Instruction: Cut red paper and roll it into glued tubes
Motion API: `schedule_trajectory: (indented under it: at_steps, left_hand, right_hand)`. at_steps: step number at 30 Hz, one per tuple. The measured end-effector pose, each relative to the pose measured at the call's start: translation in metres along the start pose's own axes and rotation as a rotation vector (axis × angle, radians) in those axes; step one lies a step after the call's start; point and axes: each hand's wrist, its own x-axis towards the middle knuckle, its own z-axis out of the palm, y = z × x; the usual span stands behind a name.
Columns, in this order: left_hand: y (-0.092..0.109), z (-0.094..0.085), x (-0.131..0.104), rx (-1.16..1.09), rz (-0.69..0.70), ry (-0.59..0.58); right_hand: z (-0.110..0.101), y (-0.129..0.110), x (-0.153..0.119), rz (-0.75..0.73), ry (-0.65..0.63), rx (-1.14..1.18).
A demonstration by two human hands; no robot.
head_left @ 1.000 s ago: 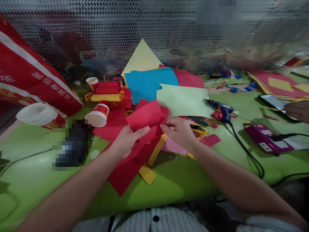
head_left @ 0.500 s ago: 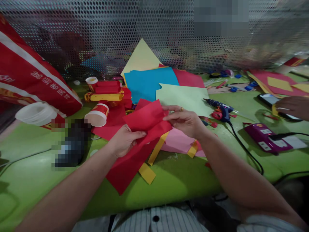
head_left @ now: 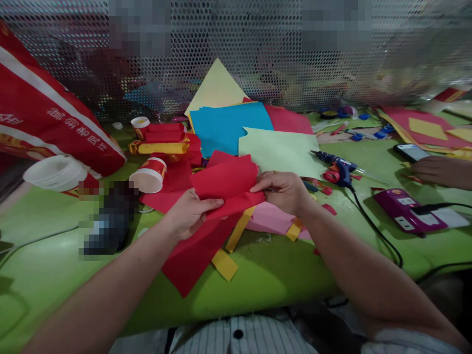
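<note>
Red paper [head_left: 224, 184] is held folded above the green table [head_left: 55, 265], in front of the person. Left hand [head_left: 191, 214] pinches its lower left edge, thumb on top, fingers closed under the sheet. Right hand [head_left: 285, 189] grips the right edge with fingers closed on it. Yellow strips [head_left: 225, 263] and a pink sheet [head_left: 271, 219] lie just below. A glue gun [head_left: 337, 167] rests to the right, paper cups [head_left: 149, 177] to the left, and another person's hand [head_left: 437, 169] at the far right
</note>
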Motion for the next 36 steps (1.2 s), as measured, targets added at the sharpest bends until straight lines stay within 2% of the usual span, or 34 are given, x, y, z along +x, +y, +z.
schedule_trajectory:
  at_steps: [7, 13, 19, 22, 32, 34, 36]
  left_hand:
    - [0.000, -0.004, 0.004, -0.056, 0.003, 0.010]
    - [0.004, -0.003, 0.003, -0.047, 0.009, 0.016]
    - [0.004, 0.000, 0.004, 0.002, -0.043, 0.030]
    - [0.003, 0.000, 0.005, -0.019, -0.006, 0.044]
    - [0.002, -0.001, 0.006, 0.009, 0.057, 0.033]
    - [-0.001, 0.000, 0.007, -0.005, 0.122, 0.041]
    - [-0.005, 0.001, 0.009, -0.032, 0.243, 0.074]
  right_hand:
    - [0.000, 0.005, -0.003, -0.027, 0.054, -0.210]
    - [0.001, 0.015, -0.002, -0.083, 0.116, -0.136]
    - [0.004, 0.011, -0.003, -0.101, 0.103, -0.109]
    - [0.005, 0.010, -0.003, -0.088, 0.126, -0.060]
    - [0.007, 0.010, -0.001, 0.151, 0.154, 0.120]
    - [0.007, 0.010, 0.000, 0.256, 0.171, 0.225]
    - [0.010, 0.009, 0.000, 0.387, 0.219, 0.414]
